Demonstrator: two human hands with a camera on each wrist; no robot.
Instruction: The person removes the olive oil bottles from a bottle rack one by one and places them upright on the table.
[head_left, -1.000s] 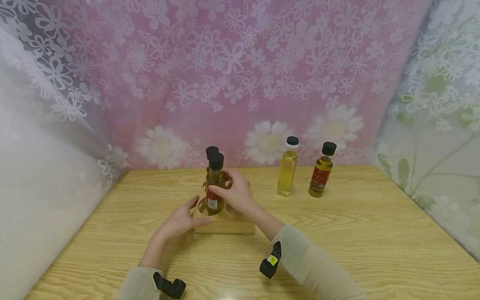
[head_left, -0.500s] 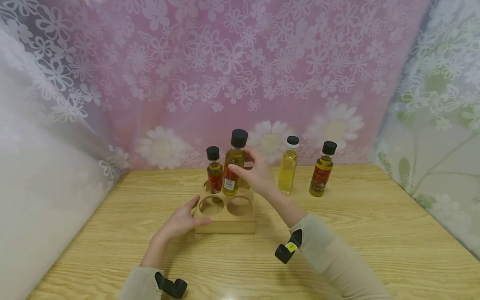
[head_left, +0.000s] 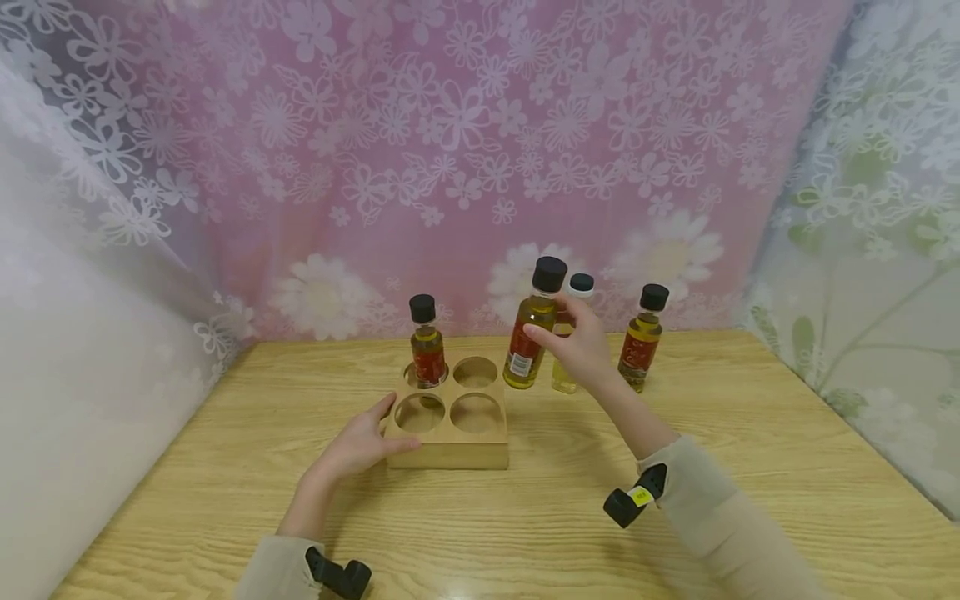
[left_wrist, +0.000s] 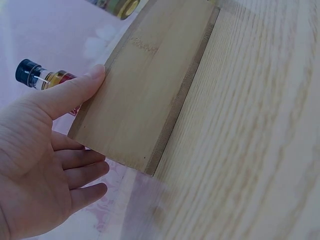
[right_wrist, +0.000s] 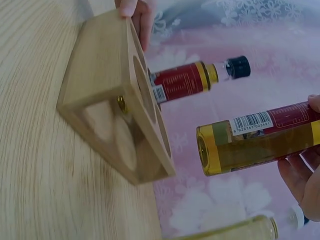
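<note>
In the head view, my right hand (head_left: 581, 346) holds a red-labelled olive oil bottle (head_left: 530, 337) off the table, thumb in front and fingers behind. Slightly tilted, the bottle is to the right of a wooden bottle rack (head_left: 450, 454) with round holes. The right wrist view shows the bottle's base and barcode apart from the rack. My left hand (head_left: 360, 442) rests at the rack's front left corner. Its thumb touches the top edge in the left wrist view, and the other fingers extend fairly straight beside the end. Another red-labelled bottle (head_left: 428, 346) stands in the back left hole.
A clear bottle of pale yellow oil (head_left: 564, 379), partly hidden behind my right hand and the held bottle, stands on the wooden table (head_left: 480, 533). To its right is a third red-labelled bottle (head_left: 640, 350). A pink floral curtain (head_left: 450, 167) hangs behind the table.
My right hand has lifted the olive oil bottle out of the rack's front left hole and carried it right, past the rack. My left hand has stayed at the corner.
</note>
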